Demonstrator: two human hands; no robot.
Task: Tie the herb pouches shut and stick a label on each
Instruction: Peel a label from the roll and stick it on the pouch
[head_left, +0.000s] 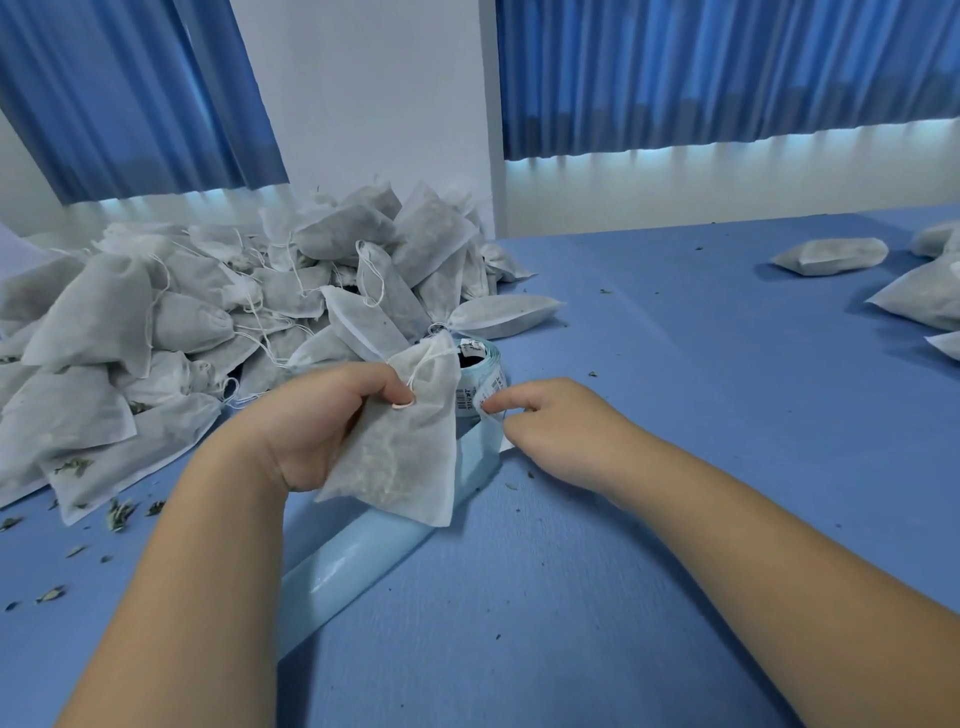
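Note:
My left hand (317, 415) grips a white herb pouch (405, 441) near its drawstring neck, and the pouch hangs down over the table. Just behind it stands a roll of labels (480, 382) on pale blue backing. My right hand (540, 421) pinches a white printed label (488, 404) at the roll's front. A strip of bare blue backing (358, 556) trails from the roll toward me, under the pouch.
A big heap of white pouches (208, 322) fills the left of the blue table (675, 467). More pouches (831, 255) lie at the far right. Dried herb crumbs (119, 514) are scattered at the left front. Blue curtains hang behind.

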